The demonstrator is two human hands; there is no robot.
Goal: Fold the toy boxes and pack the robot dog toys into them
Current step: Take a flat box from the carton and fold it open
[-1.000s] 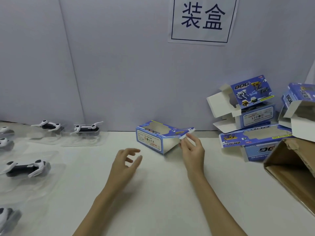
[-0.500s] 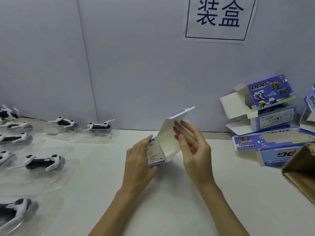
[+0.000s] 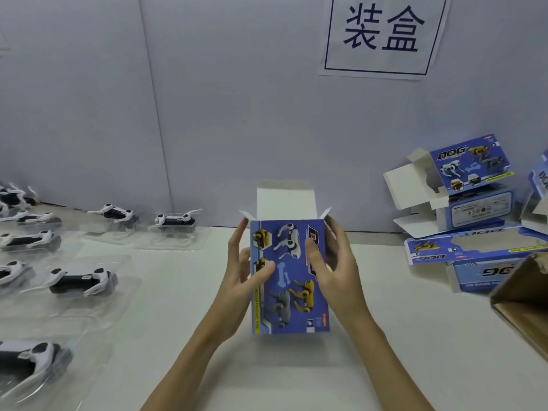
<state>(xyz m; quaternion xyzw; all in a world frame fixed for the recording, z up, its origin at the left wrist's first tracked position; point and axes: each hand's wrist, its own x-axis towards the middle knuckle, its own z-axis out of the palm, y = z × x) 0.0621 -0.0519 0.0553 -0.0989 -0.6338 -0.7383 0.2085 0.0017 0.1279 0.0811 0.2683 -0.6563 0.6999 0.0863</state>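
Blue box [image 3: 289, 277] stands up in both hands, left hand [image 3: 240, 280] and right hand [image 3: 335, 271] curled round its sides; fingers behind it are hidden, its inside too.

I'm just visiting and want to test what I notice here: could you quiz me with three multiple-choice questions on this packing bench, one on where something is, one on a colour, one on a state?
1. Where do the black-and-white robot dog toys lie?
A. left of the hands
B. inside the brown carton
C. on the wall sign

2. What colour is the printed face of the cardboard toy box being held?
A. red
B. blue
C. green

3. How is that box's top end?
A. taped shut
B. crushed flat
C. open, white flaps up

Answers:
1 A: the toys sit in clear trays along the left of the white table.
2 B: the face between the left hand and right hand is blue.
3 C: the white top flap stands up, unfolded.
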